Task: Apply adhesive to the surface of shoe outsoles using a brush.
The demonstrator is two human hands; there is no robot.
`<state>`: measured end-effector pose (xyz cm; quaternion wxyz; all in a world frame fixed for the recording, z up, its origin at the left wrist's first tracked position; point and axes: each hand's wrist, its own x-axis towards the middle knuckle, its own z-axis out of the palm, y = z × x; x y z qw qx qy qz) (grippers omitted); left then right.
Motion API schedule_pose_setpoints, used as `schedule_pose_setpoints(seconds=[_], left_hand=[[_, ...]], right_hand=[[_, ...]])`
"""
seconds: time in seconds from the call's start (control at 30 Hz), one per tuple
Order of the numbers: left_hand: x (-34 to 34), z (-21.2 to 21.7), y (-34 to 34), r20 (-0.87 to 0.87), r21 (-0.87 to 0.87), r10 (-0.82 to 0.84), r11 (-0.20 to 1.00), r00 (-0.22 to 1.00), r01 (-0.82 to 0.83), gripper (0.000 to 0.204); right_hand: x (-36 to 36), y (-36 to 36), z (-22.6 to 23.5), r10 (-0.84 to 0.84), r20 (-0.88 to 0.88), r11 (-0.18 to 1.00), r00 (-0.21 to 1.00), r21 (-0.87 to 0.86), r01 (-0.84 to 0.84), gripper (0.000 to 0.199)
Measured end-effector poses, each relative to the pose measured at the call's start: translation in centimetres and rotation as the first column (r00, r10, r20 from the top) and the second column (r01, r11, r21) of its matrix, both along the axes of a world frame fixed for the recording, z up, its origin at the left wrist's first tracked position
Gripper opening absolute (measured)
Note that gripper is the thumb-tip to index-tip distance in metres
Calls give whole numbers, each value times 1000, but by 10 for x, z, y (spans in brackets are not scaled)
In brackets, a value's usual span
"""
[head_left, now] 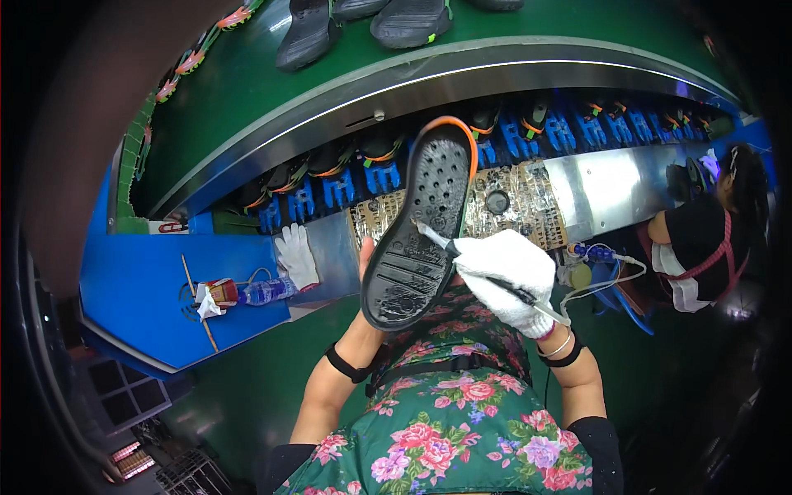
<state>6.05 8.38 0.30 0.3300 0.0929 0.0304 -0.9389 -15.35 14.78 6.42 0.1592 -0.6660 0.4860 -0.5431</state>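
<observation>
A black shoe sole [421, 235] with an orange rim at its toe is held up in front of me. Its inner face is wet-looking, with round pits toward the toe and raised bars toward the heel. My left hand [365, 254] grips the sole from beneath; only some fingers show along its left edge. My right hand [510, 276], in a white knitted glove, is closed round a brush [437, 237]. The bristles touch the sole near its middle. The brush's rear end sticks out below the glove, close to a pale thin hose.
Behind the sole, a bench covered in patterned sheet [520, 202] bears a dark round piece. Blue holders with shoes [384, 177] line a rack beyond; black soles [408, 21] lie on a green surface. A white glove [295, 254] and bottle [268, 290] are left. A co-worker [701, 247] sits right.
</observation>
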Motion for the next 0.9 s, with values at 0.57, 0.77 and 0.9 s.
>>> schedule_pose_setpoints(seconds=[0.57, 0.77, 0.9], left_hand=[[-30, -33, 22, 190, -131, -83, 985, 978, 109, 86], [-34, -27, 14, 438, -198, -43, 970, 898, 143, 97], [-32, -44, 4, -8, -145, -69, 987, 998, 67, 89]], right_hand=[[14, -24, 23, -97, -358, 987, 929, -153, 44, 35], [4, -25, 22, -118, -115, 991, 986, -69, 111, 27], [15, -25, 16, -62, -246, 991, 967, -131, 30, 25]])
